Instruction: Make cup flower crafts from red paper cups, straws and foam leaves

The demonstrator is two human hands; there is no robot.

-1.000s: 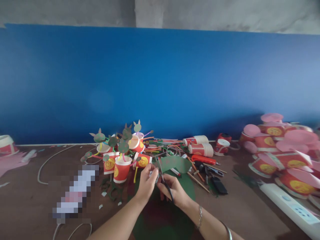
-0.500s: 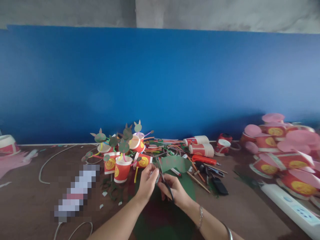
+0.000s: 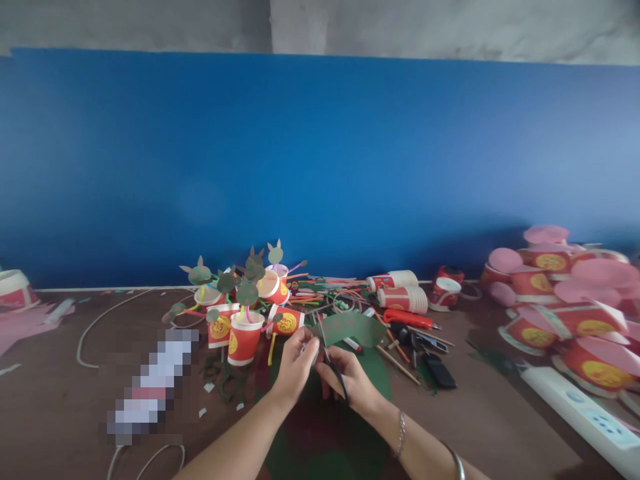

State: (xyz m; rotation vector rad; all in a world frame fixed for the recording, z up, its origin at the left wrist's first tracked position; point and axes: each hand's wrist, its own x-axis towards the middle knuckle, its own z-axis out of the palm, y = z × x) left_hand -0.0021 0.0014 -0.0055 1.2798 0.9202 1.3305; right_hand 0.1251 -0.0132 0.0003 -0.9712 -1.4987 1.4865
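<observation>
My right hand point(image 3: 347, 380) is closed round the black handles of a pair of scissors point(image 3: 338, 383), whose blades point up and away from me. Close on its left, my left hand point(image 3: 299, 363) pinches a strip of green paper point(image 3: 353, 329) that stretches out to the right behind the blades. The paper's near end is hidden by my fingers. Beneath both hands lies a larger dark green sheet point(image 3: 373, 373) on the brown table. Left of my left hand stand red paper cups point(image 3: 245, 340) with green paper animal heads point(image 3: 247, 292) on coloured stems.
Stacked paper cups point(image 3: 403, 300), an orange-red tool point(image 3: 407, 319), sticks point(image 3: 397, 365) and a black key fob point(image 3: 439, 371) lie beyond and right. Cups with pink paper discs point(image 3: 595, 287) and a white power strip point(image 3: 583, 413) are far right. A blue panel point(image 3: 320, 160) rises behind.
The scissor blades and the green paper strip have shifted slightly. Both hands stay in almost the same place with the same holds.
</observation>
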